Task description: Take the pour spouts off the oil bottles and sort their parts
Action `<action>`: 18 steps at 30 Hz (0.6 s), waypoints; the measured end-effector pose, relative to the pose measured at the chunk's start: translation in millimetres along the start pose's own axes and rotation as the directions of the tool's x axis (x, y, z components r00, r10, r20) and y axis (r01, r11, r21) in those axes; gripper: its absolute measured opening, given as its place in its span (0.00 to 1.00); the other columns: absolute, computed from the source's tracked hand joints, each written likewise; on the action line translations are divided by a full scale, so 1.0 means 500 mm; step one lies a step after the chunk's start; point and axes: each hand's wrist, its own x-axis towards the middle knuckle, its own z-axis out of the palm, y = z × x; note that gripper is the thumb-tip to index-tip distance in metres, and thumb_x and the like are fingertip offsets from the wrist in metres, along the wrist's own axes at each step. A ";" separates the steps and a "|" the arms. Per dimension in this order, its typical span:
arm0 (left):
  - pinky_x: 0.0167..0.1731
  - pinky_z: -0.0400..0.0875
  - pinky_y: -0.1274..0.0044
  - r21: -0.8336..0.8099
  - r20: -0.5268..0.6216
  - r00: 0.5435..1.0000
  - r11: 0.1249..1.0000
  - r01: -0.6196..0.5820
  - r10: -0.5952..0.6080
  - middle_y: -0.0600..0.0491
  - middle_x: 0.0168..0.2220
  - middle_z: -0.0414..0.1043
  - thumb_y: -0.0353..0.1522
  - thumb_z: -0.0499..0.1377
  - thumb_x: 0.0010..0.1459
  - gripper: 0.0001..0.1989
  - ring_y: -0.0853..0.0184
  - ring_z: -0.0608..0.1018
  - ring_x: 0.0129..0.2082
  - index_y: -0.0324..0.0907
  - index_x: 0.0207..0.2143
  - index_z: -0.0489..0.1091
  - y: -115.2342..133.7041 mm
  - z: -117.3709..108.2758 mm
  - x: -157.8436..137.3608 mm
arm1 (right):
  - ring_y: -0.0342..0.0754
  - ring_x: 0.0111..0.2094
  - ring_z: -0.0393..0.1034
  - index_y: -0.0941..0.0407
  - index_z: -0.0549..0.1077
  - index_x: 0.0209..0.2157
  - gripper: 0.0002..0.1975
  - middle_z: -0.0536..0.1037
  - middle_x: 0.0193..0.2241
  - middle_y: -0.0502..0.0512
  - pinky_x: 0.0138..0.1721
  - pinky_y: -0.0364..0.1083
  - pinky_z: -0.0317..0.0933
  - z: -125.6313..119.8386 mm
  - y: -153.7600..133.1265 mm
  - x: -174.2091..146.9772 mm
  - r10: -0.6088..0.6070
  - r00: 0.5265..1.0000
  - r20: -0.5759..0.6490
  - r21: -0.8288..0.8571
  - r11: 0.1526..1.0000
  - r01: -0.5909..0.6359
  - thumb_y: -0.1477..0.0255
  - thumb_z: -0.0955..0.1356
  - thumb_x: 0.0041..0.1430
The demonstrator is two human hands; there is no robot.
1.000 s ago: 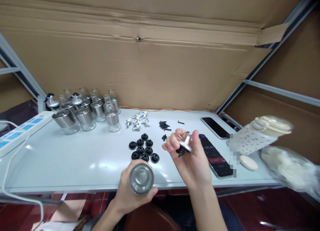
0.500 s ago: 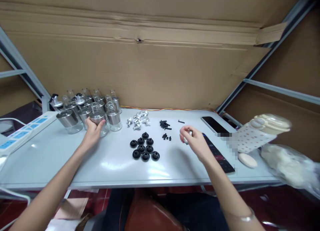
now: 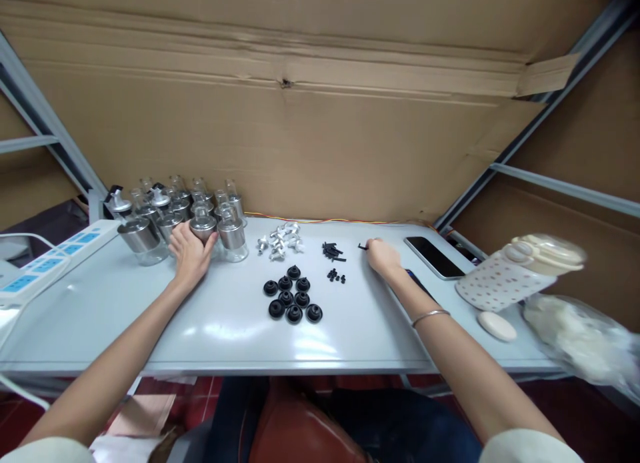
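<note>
My left hand [image 3: 192,253] is wrapped round a glass bottle [image 3: 203,226] with a steel sleeve, at the front of a cluster of similar bottles [image 3: 232,239]. Two bottles in that cluster carry silver-and-black pourer tops [image 3: 160,197]. My right hand [image 3: 383,257] is closed low over the right of the table, its fingertips pinching the end of a thin black strip [image 3: 363,247]. The back of this hand hides its palm. Between the hands are silver spouts [image 3: 285,238], more black strips [image 3: 331,251], tiny black plugs [image 3: 335,275] and round black stoppers [image 3: 294,299].
A phone [image 3: 434,257] lies right of my right hand, and a darker device [image 3: 419,283] is partly under my forearm. Farther right are a dotted bottle [image 3: 487,276], a white oval object [image 3: 497,326] and a plastic bag [image 3: 580,339]. A power strip [image 3: 55,259] lies at left.
My right hand has moved away from me to the lone black strip. The small silvery-white piece seen in its fingers is now hidden. My left hand stays at the same bottle.
</note>
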 end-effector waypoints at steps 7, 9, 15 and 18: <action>0.56 0.48 0.58 -0.022 -0.194 0.922 0.938 -0.346 0.335 0.34 0.56 0.54 0.49 0.59 0.51 0.38 0.47 0.56 0.61 0.37 0.57 0.52 0.026 -0.005 -0.013 | 0.56 0.43 0.72 0.61 0.75 0.40 0.12 0.77 0.42 0.68 0.38 0.46 0.60 0.002 -0.024 -0.004 -0.045 0.998 -0.035 0.060 0.997 0.047 0.76 0.61 0.59; 0.57 0.45 0.58 -0.016 -0.155 0.881 0.891 -0.454 0.447 0.36 0.56 0.55 0.49 0.61 0.48 0.37 0.46 0.53 0.62 0.40 0.55 0.54 0.038 0.002 -0.017 | 0.53 0.41 0.72 0.58 0.74 0.40 0.11 0.78 0.41 0.63 0.38 0.45 0.59 0.003 -0.042 -0.009 -0.105 0.993 -0.045 0.104 0.989 0.110 0.74 0.62 0.60; 0.56 0.44 0.56 0.034 -0.122 0.856 0.865 -0.501 0.502 0.34 0.57 0.55 0.48 0.60 0.51 0.33 0.44 0.52 0.63 0.40 0.53 0.56 0.034 0.012 -0.010 | 0.48 0.38 0.70 0.56 0.74 0.31 0.06 0.77 0.36 0.57 0.39 0.42 0.57 0.021 -0.082 -0.027 -0.246 0.966 -0.078 0.215 0.942 0.258 0.77 0.65 0.55; 0.56 0.45 0.56 0.016 -0.131 0.858 0.867 -0.499 0.496 0.36 0.56 0.55 0.47 0.61 0.49 0.32 0.44 0.53 0.62 0.41 0.51 0.56 0.033 0.000 -0.010 | 0.48 0.35 0.69 0.57 0.72 0.30 0.06 0.74 0.35 0.59 0.39 0.43 0.57 0.026 -0.089 -0.039 -0.248 0.957 -0.151 0.274 0.920 0.281 0.78 0.64 0.56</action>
